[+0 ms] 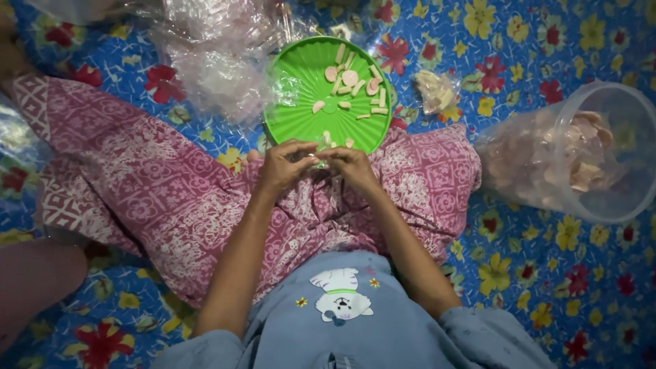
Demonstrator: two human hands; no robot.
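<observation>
Pinching: left hand (283,166) and right hand (352,166) are meeting fingertip to fingertip over the lap, both closing on a small clear plastic bag (320,158) between them.
Bag look: thin and see-through, mostly hidden by the fingers; what it is holding cannot be told.
Bag place: lying just at the 6 o'clock rim of the green plate (301,116), touching or nearly touching it.
Plate: round, ribbed, bright green, carrying pale pink and cream cracker pieces (352,82) that are gathering toward its 1 o'clock side; its left half is showing bare.
Edges at 9 to 11 o'clock: crumpled clear plastic wrappers (219,61) are crowding the plate's left rim.
Edges at 2 o'clock: a small filled bag of crackers (436,90) is lying just beside the plate.
Edges at 3 o'clock: a clear plastic tub (608,198) lined with a bag of pink crackers is standing well apart from the hands.
Open room: the flowered blue mat (547,287) is lying bare at 4 to 5 o'clock; the pink patterned skirt (150,198) is filling 7 to 9 o'clock.
</observation>
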